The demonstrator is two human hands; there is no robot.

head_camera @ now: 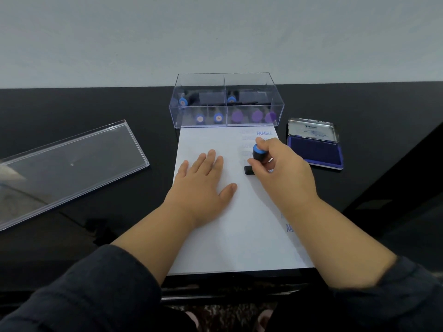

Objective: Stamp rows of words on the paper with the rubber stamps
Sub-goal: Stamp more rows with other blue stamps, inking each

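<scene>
Stamp sat upright in your right hand, fingers curled round its handle, base touching the paper below FRAGILE, long axis left-right, while your left hand lay flat alongside.

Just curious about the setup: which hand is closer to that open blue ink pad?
The right hand, gripping a rubber stamp on the paper, is just left of the ink pad. The left hand lies flat further left.
</scene>
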